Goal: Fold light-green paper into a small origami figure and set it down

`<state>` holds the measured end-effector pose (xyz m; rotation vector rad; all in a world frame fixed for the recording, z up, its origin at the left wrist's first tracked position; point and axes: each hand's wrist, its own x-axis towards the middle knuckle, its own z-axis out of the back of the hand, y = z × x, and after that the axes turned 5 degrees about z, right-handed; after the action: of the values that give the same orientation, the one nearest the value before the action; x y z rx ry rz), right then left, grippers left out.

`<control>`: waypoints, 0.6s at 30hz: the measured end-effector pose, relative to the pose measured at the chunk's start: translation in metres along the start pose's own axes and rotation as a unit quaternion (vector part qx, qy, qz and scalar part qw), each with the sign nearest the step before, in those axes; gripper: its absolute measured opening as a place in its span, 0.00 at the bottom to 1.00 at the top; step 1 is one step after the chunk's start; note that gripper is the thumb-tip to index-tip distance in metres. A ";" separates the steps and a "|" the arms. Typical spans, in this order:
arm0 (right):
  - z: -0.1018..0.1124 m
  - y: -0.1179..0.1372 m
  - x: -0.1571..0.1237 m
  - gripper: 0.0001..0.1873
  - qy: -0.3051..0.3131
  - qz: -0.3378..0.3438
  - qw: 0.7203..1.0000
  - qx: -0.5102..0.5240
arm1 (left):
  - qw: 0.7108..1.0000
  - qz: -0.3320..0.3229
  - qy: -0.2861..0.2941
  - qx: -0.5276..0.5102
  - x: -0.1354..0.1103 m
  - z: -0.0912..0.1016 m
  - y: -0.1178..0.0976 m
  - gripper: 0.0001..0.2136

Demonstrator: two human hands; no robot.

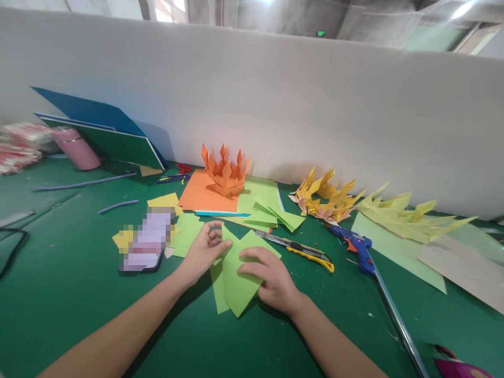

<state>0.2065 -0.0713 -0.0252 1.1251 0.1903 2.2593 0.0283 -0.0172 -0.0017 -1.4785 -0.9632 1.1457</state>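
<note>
A light green sheet of paper is tilted up above the table between my hands, with a crease or edge along its left side. My left hand is closed on its upper left edge, thumb in front and fingers curled. From the right, my right hand lays its fingers over the sheet's face, with the lower fingers tucked by its right edge. Other light green pieces lie beneath and around, one of them a green sheet by my left hand. A yellow box cutter and scissors with yellow handles lie right of my right hand.
An orange paper crown stands on coloured sheets behind my hands. A yellow paper crown and a pale green spiked strip are farther right. A blue glue gun with a long glue stick lies at right. A phone and pink bottle are left.
</note>
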 end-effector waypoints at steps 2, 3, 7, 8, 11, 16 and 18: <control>0.000 -0.001 0.001 0.21 0.003 0.011 1.000 -0.008 | 0.999 -0.035 -0.002 0.034 0.002 0.001 0.003 0.20; 0.000 -0.001 0.002 0.22 0.006 0.009 1.000 -0.011 | 0.996 -0.062 -0.016 0.061 0.002 0.002 0.004 0.19; -0.001 -0.001 0.005 0.26 0.031 -0.012 0.999 -0.027 | 0.944 -0.202 -0.088 0.244 0.002 0.007 0.005 0.17; -0.001 -0.001 0.005 0.27 0.039 -0.017 0.999 -0.029 | 0.924 -0.232 -0.073 0.295 0.002 0.009 0.005 0.13; 0.000 0.000 0.005 0.25 0.062 -0.028 0.997 -0.037 | 0.872 -0.277 0.039 0.402 0.001 0.011 0.004 0.05; 0.006 0.000 0.004 0.20 0.118 -0.045 0.990 -0.055 | 0.841 -0.280 0.106 0.450 0.002 0.012 0.007 0.08; 0.010 -0.002 0.004 0.18 0.132 -0.042 0.990 -0.028 | 0.834 -0.277 0.105 0.465 0.003 0.012 0.008 0.08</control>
<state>0.2135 -0.0684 -0.0168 0.7713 0.2721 2.3160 0.0172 -0.0135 -0.0109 -0.4566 -0.4786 0.7892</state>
